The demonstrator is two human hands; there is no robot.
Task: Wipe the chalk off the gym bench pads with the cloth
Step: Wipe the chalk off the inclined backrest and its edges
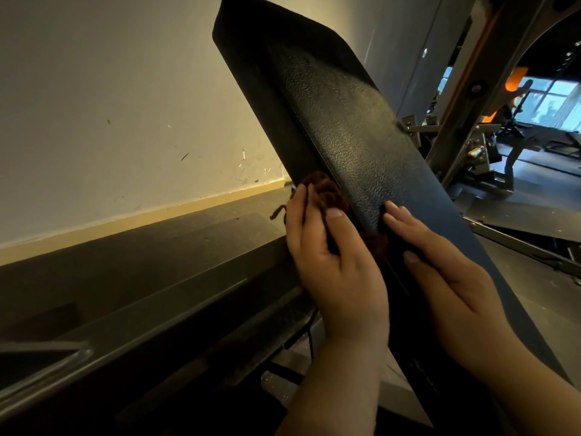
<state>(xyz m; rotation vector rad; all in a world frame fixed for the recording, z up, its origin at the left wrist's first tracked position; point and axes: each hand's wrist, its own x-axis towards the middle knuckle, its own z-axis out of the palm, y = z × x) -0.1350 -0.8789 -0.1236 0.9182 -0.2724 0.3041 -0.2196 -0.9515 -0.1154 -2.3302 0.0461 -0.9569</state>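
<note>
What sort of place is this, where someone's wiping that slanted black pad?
Most likely a gym: an inclined, padded bench pad, a metal rack upright carrying an orange hook, and more exercise machines on the dark floor behind.

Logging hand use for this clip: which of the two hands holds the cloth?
The left hand grips the brown cloth at the bench pad edge; the right hand rests flat on the pad face, fingers straight.

Black pebbled bench pad (339, 121) (grainy sheen), dark brown cloth (327, 190)
</note>
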